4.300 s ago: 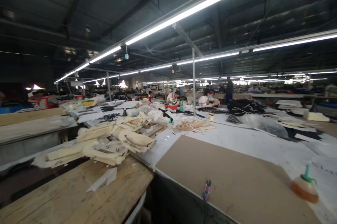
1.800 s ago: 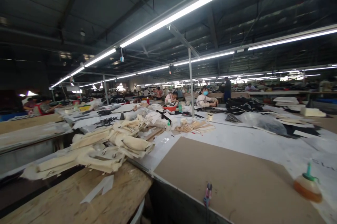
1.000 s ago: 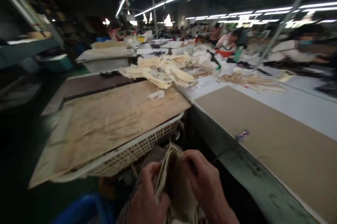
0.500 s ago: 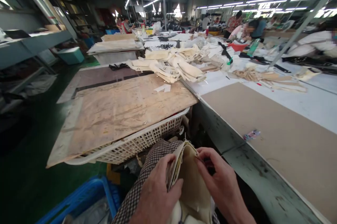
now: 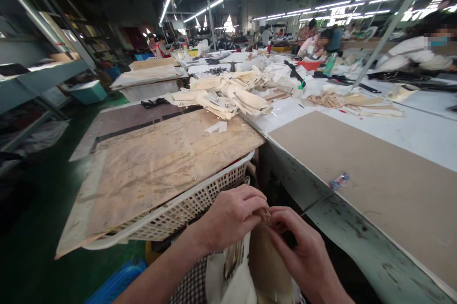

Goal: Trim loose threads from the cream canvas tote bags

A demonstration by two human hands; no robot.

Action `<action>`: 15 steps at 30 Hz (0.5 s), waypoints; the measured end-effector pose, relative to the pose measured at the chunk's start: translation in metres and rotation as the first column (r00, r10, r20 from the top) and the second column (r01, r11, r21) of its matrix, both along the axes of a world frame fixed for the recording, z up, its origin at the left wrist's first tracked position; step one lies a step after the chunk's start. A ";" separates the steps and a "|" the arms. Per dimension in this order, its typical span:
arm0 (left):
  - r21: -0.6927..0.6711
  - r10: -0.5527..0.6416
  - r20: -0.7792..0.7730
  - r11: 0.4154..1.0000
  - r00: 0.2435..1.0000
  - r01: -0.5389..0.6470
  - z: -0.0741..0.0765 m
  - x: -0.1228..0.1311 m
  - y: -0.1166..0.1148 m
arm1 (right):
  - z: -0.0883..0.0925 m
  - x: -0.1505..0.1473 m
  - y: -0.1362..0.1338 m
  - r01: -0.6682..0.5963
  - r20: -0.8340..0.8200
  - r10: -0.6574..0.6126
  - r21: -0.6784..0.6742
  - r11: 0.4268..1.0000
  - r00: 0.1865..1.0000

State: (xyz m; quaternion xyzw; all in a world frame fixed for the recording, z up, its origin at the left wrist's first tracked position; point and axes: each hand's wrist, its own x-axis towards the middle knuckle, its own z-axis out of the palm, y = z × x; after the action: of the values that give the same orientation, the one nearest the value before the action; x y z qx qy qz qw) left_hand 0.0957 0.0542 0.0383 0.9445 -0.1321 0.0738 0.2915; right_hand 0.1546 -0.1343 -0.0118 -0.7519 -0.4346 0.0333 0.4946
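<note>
A cream fabric piece (image 5: pixel 269 261) with folded layers lies in my lap, on checked cloth (image 5: pixel 191 275). At its upper edge, the fingers of my left hand (image 5: pixel 232 216) pinch together from the left. My right hand (image 5: pixel 302 242) grips the same edge from the right, thumb and forefinger closed. The fingertips of both hands meet there, and whatever small bit lies between them is mostly hidden. The lower part of the fabric hangs toward me, with white layers on its left side.
A wooden board (image 5: pixel 157 166) rests over a white plastic basket (image 5: pixel 185 216). On the right stands a table with a brown sheet (image 5: pixel 374 175) and a small wrapped item (image 5: pixel 339 181). Cream fabric pieces (image 5: pixel 224 92) are heaped ahead. A blue crate (image 5: pixel 117 282) sits low left. Other people work farther back.
My left hand has moved up and right from the fabric's left side to its top edge, meeting my right hand. The right hand keeps its hold. The view has shifted slightly.
</note>
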 end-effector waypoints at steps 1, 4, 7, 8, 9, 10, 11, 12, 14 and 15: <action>0.001 -0.016 0.005 1.000 1.000 0.016 -0.001 0.001 0.001 | 0.000 0.001 -0.001 0.004 -0.003 -0.004 -0.017 1.000 1.000; -0.018 -0.035 0.020 0.999 0.999 0.035 -0.003 0.001 0.004 | -0.001 0.004 -0.004 0.008 0.011 -0.007 -0.059 0.998 1.000; -0.066 -0.009 0.004 0.998 1.000 0.010 -0.005 -0.002 0.004 | -0.004 0.005 -0.007 0.004 0.008 -0.003 -0.092 0.996 1.000; -0.086 0.006 -0.004 0.996 1.000 -0.006 -0.005 -0.004 0.003 | -0.005 0.005 -0.007 0.009 -0.003 -0.009 -0.098 0.995 1.000; -0.105 0.022 -0.011 0.994 1.000 -0.023 -0.006 -0.005 0.001 | -0.007 0.005 -0.007 0.016 -0.019 -0.018 -0.106 0.994 1.000; -0.126 0.040 -0.013 0.991 0.999 -0.041 -0.007 -0.006 0.000 | -0.007 0.005 -0.007 0.020 -0.036 -0.024 -0.113 0.993 0.999; -0.149 0.059 -0.009 0.987 0.998 -0.060 -0.009 -0.007 -0.002 | -0.008 0.005 -0.007 0.025 -0.050 -0.031 -0.113 0.993 0.998; -0.170 0.076 0.003 0.983 0.997 -0.074 -0.011 -0.008 -0.003 | -0.007 0.004 -0.007 0.027 -0.065 -0.035 -0.115 0.993 0.997; -0.204 0.100 0.044 0.975 0.994 -0.089 -0.015 -0.009 -0.006 | -0.005 0.003 -0.006 0.030 -0.091 -0.042 -0.122 0.992 0.995; -0.215 0.111 0.065 0.972 0.992 -0.095 -0.017 -0.010 -0.007 | -0.002 0.002 -0.006 0.030 -0.101 -0.043 -0.127 0.991 0.994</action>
State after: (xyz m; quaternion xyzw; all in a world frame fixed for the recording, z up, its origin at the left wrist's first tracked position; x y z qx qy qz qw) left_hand 0.0858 0.0468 0.0211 0.9102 -0.0853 0.1387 0.3809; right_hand 0.1570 -0.1402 -0.0141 -0.7866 -0.3915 0.0903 0.4690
